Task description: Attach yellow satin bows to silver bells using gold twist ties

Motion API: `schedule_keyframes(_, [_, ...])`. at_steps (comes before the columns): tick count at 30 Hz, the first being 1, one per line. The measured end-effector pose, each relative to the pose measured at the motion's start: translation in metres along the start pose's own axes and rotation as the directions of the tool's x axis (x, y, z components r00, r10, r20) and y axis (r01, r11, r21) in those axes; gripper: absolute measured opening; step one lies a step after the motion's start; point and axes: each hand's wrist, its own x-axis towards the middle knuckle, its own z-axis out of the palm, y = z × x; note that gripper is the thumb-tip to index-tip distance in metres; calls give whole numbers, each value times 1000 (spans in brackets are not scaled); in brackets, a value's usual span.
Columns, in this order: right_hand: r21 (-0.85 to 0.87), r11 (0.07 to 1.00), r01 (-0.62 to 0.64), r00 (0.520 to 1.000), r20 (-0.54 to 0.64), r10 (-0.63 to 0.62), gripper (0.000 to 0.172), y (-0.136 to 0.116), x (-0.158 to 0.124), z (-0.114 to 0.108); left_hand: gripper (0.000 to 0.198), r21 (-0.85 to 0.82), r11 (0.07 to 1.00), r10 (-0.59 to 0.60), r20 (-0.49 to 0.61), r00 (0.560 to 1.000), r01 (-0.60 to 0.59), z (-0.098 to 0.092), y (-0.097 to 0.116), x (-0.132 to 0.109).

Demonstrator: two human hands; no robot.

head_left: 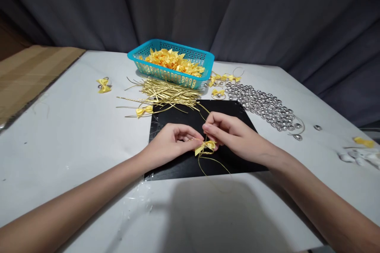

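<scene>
Over the black mat [175, 166], my left hand [175, 140] pinches a small yellow ribbon bow [204, 148] between thumb and fingers. Thin gold cord is looped around the bow, and its loose ends curl down over the mat. My right hand [228, 130] is closed just above the bow, its thumb and index finger pinched on a gold cord [202, 108] that rises past the fingertips. The lower fingers of that hand are beside the bow's right side and partly hidden. Behind the mat lies a pile of gold cords [169, 93], with another yellow bow [144, 111] at its left.
A blue basket [135, 57] full of yellow bows stands at the back. Silver beads [264, 104] spread along the right, near several bows with cords [218, 93]. One bow with a bead [103, 85] lies left. Cardboard [35, 75] covers the left edge; white pieces [360, 156] lie far right.
</scene>
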Motion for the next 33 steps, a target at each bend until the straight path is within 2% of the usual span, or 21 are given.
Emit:
schedule_keyframes(8, [103, 994, -39, 998, -41, 43, 34, 4, 4, 7, 8, -48, 999, 12, -59, 998, -15, 2, -1, 0])
schedule_keyframes(14, [160, 985, 66, 983, -178, -37, 27, -5, -5, -11, 6, -27, 999, -41, -95, 995, 38, 2, 2, 1])
schedule_keyframes(16, [163, 985, 64, 992, -117, -45, 26, -8, -8, -16, 8, -15, 999, -38, -121, 992, 37, 2, 1, 1])
schedule_keyframes(19, [50, 998, 45, 997, 61, -48, 28, -8, -9, -13, 11, -8, 1000, -9, -166, 986, 8, 3, -2, 1])
schedule_keyframes(21, [-28, 999, 36, 995, 91, -33, 28, -5, -6, -7, 12, -23, 1000, 5, -168, 986, -9, 4, -3, 0])
schedule_keyframes(26, [-86, 996, 6, 996, -84, -14, 26, 8, 3, 7, 6, -56, 998, 6, -154, 988, -15, 5, -1, -2])
schedule_keyframes(33, [-78, 997, 3, 996, -90, -10, 24, 10, 6, 7, 8, -56, 998, 15, -139, 990, -23, 6, 1, -2])
